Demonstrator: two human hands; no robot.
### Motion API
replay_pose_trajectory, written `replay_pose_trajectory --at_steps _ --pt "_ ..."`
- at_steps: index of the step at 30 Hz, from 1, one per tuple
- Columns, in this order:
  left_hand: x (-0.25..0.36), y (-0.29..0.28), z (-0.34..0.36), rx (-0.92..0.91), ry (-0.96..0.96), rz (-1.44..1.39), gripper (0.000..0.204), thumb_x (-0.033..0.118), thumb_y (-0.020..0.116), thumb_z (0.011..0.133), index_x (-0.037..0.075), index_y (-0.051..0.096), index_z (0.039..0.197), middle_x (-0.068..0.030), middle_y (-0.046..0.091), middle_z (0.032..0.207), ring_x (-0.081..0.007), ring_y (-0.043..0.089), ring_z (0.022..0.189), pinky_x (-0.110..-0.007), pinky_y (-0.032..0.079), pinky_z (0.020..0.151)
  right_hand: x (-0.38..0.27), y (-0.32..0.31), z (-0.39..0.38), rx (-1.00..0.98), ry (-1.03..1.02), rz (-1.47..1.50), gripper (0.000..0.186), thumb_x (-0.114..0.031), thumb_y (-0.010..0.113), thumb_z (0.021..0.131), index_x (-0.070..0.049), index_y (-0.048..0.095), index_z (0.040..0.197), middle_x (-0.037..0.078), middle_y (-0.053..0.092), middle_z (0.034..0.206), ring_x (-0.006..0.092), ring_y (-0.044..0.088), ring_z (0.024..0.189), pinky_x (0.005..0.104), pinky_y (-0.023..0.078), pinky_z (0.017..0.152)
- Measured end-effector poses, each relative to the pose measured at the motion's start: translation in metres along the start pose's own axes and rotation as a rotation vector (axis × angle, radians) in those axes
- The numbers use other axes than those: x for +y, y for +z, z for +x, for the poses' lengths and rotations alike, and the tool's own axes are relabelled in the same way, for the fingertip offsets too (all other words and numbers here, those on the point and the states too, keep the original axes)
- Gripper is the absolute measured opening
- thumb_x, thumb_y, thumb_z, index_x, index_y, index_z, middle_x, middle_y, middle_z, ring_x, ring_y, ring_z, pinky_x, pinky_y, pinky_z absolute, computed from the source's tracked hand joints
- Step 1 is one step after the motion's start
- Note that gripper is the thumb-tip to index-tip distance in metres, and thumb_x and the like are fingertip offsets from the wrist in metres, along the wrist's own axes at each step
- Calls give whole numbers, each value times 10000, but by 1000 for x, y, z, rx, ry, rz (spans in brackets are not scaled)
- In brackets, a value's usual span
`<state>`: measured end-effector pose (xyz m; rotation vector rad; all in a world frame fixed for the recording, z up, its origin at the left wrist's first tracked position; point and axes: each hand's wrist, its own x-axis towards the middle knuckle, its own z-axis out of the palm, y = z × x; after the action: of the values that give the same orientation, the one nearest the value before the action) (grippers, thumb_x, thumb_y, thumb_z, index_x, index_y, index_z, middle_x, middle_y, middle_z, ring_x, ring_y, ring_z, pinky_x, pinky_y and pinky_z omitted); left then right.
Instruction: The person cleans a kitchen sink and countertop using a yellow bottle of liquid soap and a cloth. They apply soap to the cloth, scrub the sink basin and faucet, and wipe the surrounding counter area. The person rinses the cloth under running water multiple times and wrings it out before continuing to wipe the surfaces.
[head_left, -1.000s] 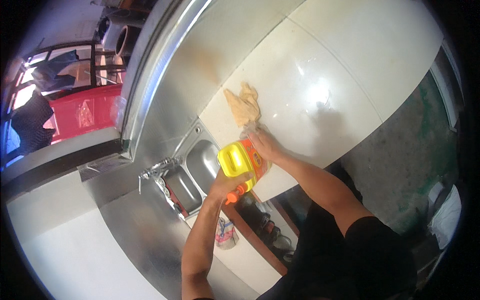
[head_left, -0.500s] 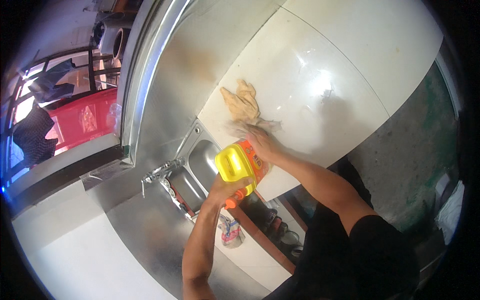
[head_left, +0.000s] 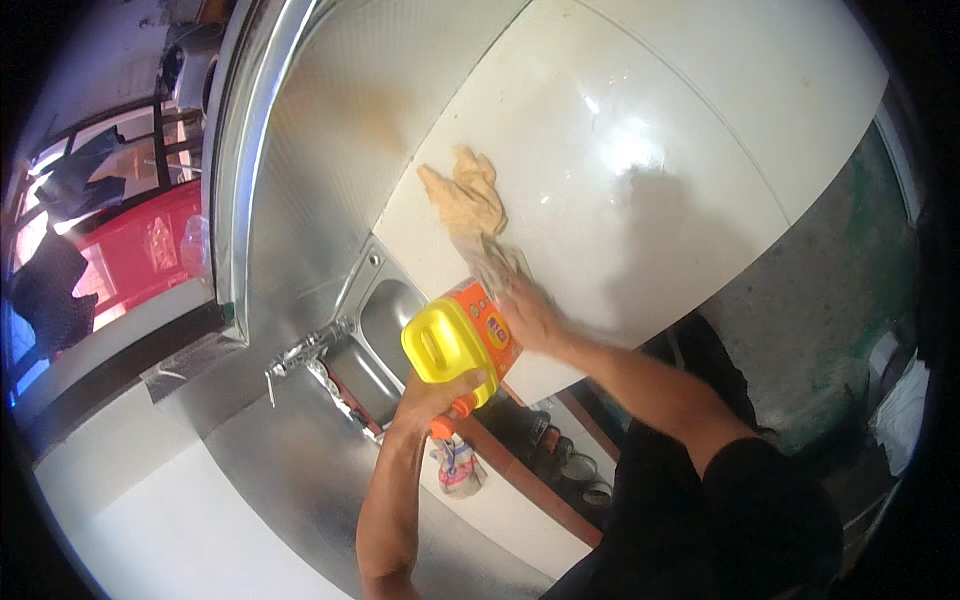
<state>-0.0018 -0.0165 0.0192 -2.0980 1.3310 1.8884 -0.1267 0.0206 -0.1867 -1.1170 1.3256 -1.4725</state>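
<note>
Right hand [head_left: 528, 318] a blur beside the yellow jug [head_left: 458, 345]

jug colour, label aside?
Yellow: the jug shows best in the head view.

Upper-body dress of the wearer: a black garment [head_left: 690, 535], its right sleeve [head_left: 765, 490] short, with the hem near the elbow. Both the left hand [head_left: 436, 394] and the right hand [head_left: 527, 312] are bare, the latter blurred. Folds in the black fabric are indistinct.
</note>
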Motion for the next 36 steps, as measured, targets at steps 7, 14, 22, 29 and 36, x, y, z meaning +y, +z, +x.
replay_pose_trajectory --at_steps 7,14,22,29,36 --pt "-10 -8 -6 77 -201 13 612 181 875 776 24 589 1293 -72 686 1130 -192 669 981 -313 566 835 -87 -25 -126 -426 116 135 420 -205 560 958 64 569 1280 321 536 1344 496 481 1288 557 348 1111" --pt "-12 -4 3 47 -89 -66 692 153 869 774 18 518 1356 -101 660 1187 -197 668 1022 -319 577 863 7 -2 12 -168 38 116 323 -252 496 984 21 584 1133 264 590 1191 445 552 1108 517 425 992" --pt "-26 -17 2 63 -143 -20 658 166 871 783 12 559 1342 -104 661 1228 -215 659 1053 -333 560 903 -59 7 -101 -322 578 517 500 -148 489 1000 68 413 1444 308 441 1429 478 438 1312 549 307 1134" --pt "20 -8 8 -82 -140 239 712 262 907 742 31 566 1323 -76 675 1177 -172 654 1004 -308 550 862 -13 7 68 -203 40 -23 382 -321 469 992 -14 673 889 238 657 869 431 630 845 519 479 773" --pt "36 -36 18 -431 167 371 1127 343 970 632 40 362 1531 -109 511 1464 -230 467 1354 -359 351 1165 -34 -30 12 63 230 229 252 -152 463 1017 52 585 934 155 634 954 280 595 914 394 460 843"
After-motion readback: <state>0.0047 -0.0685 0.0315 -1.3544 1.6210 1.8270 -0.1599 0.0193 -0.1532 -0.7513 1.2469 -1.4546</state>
